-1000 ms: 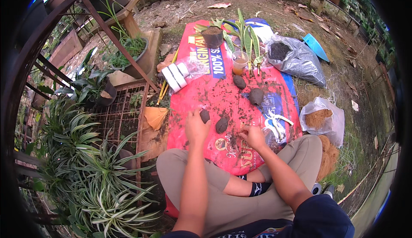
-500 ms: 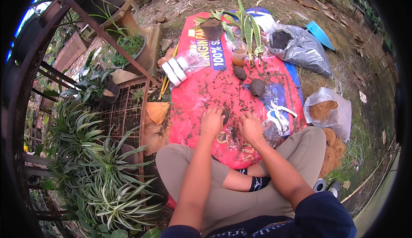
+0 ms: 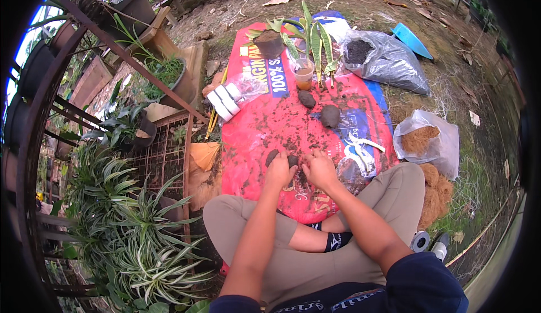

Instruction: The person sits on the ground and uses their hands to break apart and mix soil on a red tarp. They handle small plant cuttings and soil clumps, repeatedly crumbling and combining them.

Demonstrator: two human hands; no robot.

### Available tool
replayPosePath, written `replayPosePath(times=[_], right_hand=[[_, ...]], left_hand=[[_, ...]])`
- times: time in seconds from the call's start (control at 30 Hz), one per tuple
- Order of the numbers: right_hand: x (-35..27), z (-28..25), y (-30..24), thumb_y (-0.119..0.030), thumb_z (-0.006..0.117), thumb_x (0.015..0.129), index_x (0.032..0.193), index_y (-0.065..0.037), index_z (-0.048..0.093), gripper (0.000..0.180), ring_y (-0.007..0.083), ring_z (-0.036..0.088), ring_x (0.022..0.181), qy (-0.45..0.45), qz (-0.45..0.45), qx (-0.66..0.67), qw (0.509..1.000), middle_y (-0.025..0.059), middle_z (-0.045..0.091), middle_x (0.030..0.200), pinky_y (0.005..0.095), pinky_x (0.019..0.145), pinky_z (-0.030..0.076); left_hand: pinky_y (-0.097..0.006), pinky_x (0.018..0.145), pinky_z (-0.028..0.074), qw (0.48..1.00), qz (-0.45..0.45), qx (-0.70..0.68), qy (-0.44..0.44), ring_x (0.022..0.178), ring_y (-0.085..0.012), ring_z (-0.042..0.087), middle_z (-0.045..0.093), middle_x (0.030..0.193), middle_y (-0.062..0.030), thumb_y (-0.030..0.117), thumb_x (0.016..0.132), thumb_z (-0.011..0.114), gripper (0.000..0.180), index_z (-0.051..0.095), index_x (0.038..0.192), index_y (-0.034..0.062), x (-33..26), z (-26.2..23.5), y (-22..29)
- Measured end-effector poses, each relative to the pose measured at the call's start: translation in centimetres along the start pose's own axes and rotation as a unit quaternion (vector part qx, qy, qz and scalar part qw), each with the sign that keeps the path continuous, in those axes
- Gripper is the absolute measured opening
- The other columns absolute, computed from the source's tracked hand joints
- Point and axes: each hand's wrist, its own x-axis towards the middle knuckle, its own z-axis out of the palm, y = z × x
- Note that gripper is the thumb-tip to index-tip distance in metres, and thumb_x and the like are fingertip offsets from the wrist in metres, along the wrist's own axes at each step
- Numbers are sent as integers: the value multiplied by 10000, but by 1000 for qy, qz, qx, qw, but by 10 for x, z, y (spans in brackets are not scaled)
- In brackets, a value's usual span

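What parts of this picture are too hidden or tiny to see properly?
- Head view: what sits between the left hand and right hand; the fingers cover it.
- Head view: the dark pots at left, cut off by the picture's black rim.
- Head view: the cup, too small to tell its contents.

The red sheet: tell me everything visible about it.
The red sheet looks like a plastic sack laid flat on the ground, printed in blue and white at its far end. Loose soil and dark soil balls litter it. A pot, cup and white snips rest on it. Both hands, left and right, work over its near end, above the crossed legs.
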Motion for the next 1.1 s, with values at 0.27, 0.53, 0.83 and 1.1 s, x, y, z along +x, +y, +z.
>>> replayPosePath(times=[0.27,0.53,0.83,1.1], right_hand=[[24,-12,20,-376,793,976,1436,-32,632,596,309,704,1109,-8,88,329,940,197,675,1299,440,978,570],[27,-15,14,-322,816,1003,1525,0,572,660,140,726,972,-43,31,528,848,140,748,1237,305,807,586],[23,-34,-2,-197,854,945,1207,7,790,338,131,712,771,66,21,381,922,100,770,906,298,679,562],[24,-33,7,-120,844,930,1026,1,826,155,162,708,749,91,8,254,963,90,753,871,327,677,566]], left_hand=[[-323,928,603,846,-77,-519,91,1025,-206,741,740,1195,-142,133,970,829,549,559,1411,-52,22,-28,-12],[-288,923,589,842,-25,-539,26,1017,-157,733,753,1211,-122,158,999,809,600,554,1504,-42,6,-42,29],[-253,808,554,782,-68,-619,32,939,-88,698,763,1129,-42,211,1006,816,463,672,1384,-13,8,-27,25],[-286,917,547,705,-108,-700,33,1026,-120,694,745,1183,-21,256,1040,772,340,703,1315,67,8,-24,17]])
